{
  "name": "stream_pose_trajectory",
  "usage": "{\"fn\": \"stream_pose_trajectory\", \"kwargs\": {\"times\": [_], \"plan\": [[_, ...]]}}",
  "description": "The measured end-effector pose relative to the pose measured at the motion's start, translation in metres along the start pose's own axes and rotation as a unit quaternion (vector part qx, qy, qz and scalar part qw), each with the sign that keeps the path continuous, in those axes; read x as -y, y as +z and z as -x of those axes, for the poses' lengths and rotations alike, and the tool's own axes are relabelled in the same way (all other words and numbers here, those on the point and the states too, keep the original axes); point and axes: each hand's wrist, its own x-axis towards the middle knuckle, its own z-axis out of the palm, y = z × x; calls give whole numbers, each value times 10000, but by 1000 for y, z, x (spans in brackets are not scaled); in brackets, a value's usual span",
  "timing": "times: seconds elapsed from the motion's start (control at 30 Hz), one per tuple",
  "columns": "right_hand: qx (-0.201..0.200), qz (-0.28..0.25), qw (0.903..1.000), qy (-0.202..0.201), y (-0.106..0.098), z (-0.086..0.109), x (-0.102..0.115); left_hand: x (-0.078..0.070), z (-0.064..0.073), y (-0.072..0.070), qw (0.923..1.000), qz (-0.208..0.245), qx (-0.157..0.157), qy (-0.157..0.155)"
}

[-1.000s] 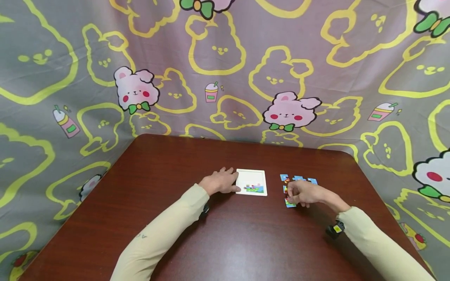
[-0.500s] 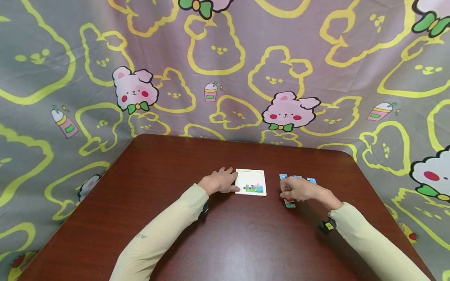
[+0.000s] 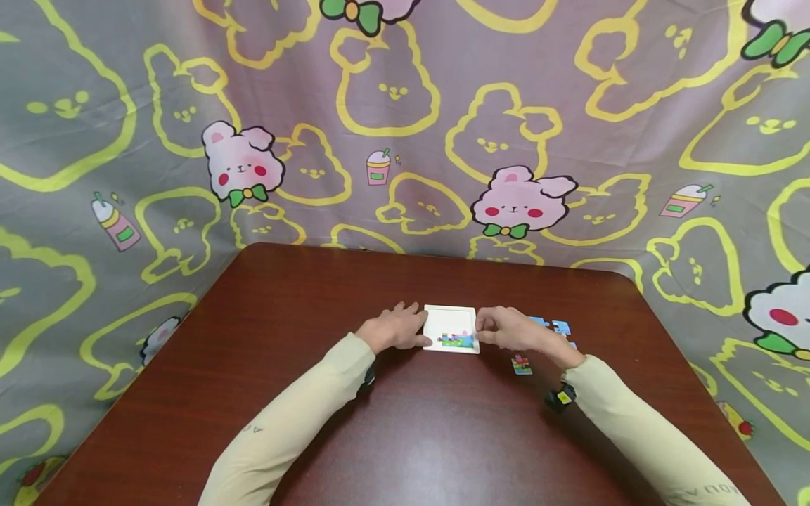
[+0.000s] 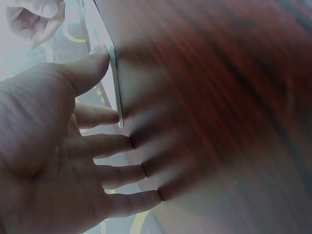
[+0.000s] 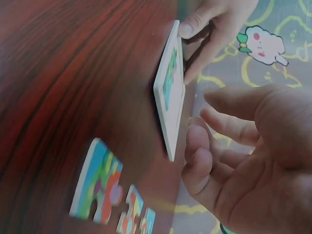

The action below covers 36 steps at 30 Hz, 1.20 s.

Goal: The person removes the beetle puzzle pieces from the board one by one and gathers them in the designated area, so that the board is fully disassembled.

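My left hand [image 3: 395,327] is spread at the left edge of a shallow white puzzle tray [image 3: 446,320]. In the left wrist view its fingers [image 4: 119,143] are straight, with thumb and index touching the tray's rim. Joined picture pieces [image 3: 457,340] fill the tray's lower part. At the tray's right edge is my right hand [image 3: 509,327], its fingers curled and thumb close to the index. No piece shows between them; whether the curled fingers hide one cannot be told. Beneath that wrist lie loose jigsaw pieces, a red-and-green puzzle piece [image 5: 100,183] foremost in the right wrist view.
More blue puzzle pieces [image 3: 560,327] lie right of the right hand, partly covered by it. Everything rests on a dark reddish wooden table [image 3: 405,422]. A grey curtain [image 3: 430,147] with yellow cartoon outlines stands along the table's back and sides.
My right hand has moved left, from above the loose puzzle pieces to the tray's right edge, uncovering the lowest loose piece. The left hand stays at the tray's left edge.
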Motion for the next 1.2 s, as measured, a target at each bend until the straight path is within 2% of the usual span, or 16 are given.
{"fn": "stream_pose_trajectory", "kwargs": {"times": [0.2, 0.5, 0.67, 0.97, 1.2], "plan": [[-101, 69, 9999, -103, 4, -9, 6, 0, 0, 0, 10000, -7, 20, -2], [-14, -244, 9997, 28, 11, -19, 8, -1, 1, -1, 9999, -111, -90, 43], [8, -372, 9993, 36, 18, -23, 11, -1, 2, -1, 10000, -79, -21, -7], [-16, -310, 9994, 151, 29, -29, 11, -1, 4, -1, 9999, -131, -22, -21], [13, -218, 9992, 341, 30, -30, 15, 0, 3, -1, 9999, -117, -63, 19]]}}
